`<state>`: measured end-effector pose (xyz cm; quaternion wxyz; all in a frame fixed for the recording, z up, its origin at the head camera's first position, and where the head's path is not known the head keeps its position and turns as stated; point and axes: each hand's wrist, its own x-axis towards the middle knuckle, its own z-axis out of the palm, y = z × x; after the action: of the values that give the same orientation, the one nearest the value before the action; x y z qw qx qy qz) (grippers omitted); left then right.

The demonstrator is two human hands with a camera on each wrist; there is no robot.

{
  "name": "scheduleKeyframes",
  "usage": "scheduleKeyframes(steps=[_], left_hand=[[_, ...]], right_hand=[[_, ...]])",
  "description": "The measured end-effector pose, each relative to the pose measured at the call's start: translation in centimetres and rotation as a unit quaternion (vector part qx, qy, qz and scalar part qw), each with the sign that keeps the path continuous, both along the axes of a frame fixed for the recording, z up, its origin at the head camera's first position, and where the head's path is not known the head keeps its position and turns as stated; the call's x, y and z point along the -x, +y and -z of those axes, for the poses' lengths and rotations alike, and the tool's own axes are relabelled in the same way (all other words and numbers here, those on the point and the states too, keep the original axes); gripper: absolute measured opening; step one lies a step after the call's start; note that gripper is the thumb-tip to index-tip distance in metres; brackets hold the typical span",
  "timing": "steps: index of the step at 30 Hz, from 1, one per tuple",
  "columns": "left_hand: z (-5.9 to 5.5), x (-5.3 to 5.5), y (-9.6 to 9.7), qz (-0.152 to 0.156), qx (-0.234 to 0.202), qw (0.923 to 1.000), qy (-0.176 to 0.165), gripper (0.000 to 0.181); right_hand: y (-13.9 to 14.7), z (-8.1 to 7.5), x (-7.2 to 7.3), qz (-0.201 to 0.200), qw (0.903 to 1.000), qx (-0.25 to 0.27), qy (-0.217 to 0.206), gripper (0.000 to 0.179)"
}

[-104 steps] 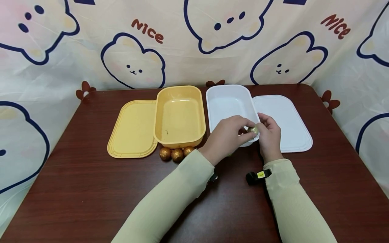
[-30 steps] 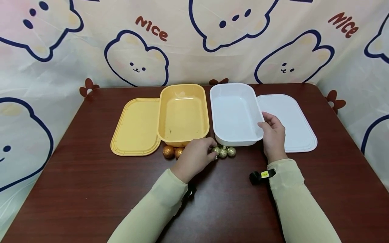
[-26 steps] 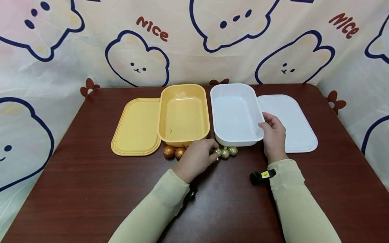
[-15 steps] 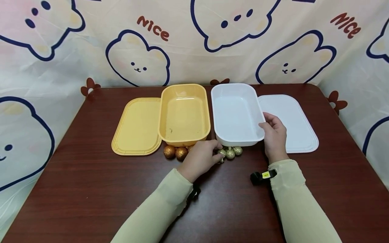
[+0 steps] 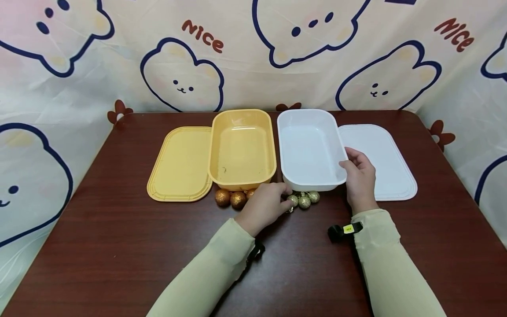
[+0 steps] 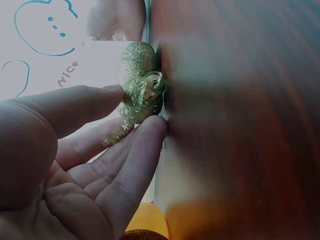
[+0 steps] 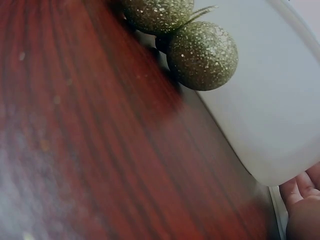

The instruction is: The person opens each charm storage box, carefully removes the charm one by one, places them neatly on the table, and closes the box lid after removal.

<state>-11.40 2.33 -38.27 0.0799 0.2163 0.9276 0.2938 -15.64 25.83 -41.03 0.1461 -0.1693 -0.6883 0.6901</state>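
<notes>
The left hand (image 5: 263, 207) reaches in low, thumb and fingers bent around a green-gold glitter ball (image 5: 292, 200) in front of the white box (image 5: 312, 154); how firm the pinch is, I can't quite tell. The right hand (image 5: 360, 182) grips that box's side, thumb over the rim. Bronze balls (image 5: 238, 200) are partly hidden behind the left hand. The left-wrist view reveals the ball's cap (image 6: 154, 82), barely a glint from above.

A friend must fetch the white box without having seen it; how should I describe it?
On the red-brown table, look near the far edge, right of the yellow box. The white box stands there open, its side gripped by the right hand. Raised walls set it apart from the flat white lid beside it, and colour from the yellow box.
</notes>
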Motion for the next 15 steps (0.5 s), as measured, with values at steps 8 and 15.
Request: scheduleKeyframes(steps=[8, 15], left_hand=[[-0.09, -0.09, 0.0, 0.001, 0.01, 1.0, -0.001, 0.015], [-0.49, -0.13, -0.18, -0.002, 0.013, 0.9999, 0.006, 0.012]], right_hand=[[-0.02, 0.04, -0.05, 0.001, 0.9999, -0.003, -0.011, 0.039], [0.01, 0.0, 0.01, 0.003, 1.0, -0.003, -0.006, 0.039]])
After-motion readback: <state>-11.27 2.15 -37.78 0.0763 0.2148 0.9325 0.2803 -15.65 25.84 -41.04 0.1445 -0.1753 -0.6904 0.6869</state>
